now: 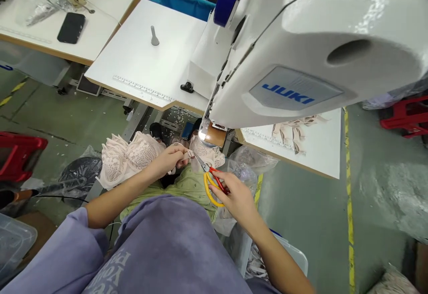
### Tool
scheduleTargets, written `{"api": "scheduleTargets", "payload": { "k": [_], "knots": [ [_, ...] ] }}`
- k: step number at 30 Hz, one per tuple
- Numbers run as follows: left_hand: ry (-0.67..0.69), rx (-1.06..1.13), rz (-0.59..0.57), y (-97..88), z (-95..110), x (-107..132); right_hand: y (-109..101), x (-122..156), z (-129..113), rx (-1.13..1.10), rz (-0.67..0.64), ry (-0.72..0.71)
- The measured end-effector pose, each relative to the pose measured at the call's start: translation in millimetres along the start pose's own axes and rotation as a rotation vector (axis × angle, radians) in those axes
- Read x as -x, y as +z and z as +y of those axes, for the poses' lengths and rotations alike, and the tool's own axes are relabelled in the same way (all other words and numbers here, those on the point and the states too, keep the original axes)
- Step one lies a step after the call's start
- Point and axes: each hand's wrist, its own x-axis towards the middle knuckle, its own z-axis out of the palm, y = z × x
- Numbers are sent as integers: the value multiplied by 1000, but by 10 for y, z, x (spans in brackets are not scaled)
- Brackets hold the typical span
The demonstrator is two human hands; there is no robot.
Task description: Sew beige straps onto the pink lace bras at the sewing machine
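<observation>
My left hand [177, 156] pinches a small beige strap piece [190, 154] over my lap. In my right hand [234, 192] is a pair of scissors [210, 175] with one yellow and one red handle, fingers through the loops. The scissors' tips reach up to the strap piece, close to my left fingertips; whether the blades are parted is hard to make out. Beige lace bras [133, 155] lie on my left and beneath my hands. Green cloth [180, 184] covers my lap.
A white JUKI sewing machine [294, 71] looms over the right side. Its white table [133, 55] has a ruler strip along the edge. Short beige strap pieces [296, 135] lie on the right-hand table part. A phone [71, 28] rests on the neighbouring table. Red stools [20, 155] stand at both sides.
</observation>
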Motion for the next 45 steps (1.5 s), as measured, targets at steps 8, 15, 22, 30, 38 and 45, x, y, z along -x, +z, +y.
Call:
{"api": "scheduleTargets", "payload": {
  "k": [8, 15, 22, 30, 38, 45],
  "knots": [
    [20, 107, 20, -40, -86, -20, 70, 117, -18, -146, 39, 42],
    [120, -70, 50, -26, -89, 19, 185, -87, -107, -184, 51, 78],
    [169, -235, 93, -31, -70, 29, 189, -206, -88, -190, -10, 155],
    [215, -323, 136, -22, -65, 37, 161, -81, -87, -213, -12, 190],
    [136, 213, 87, 63, -162, -66, -421, -73, 450, 53, 150, 276],
    [70, 197, 2, 135, -22, -39, -858, -684, 600, 503, 470, 88]
  ]
}}
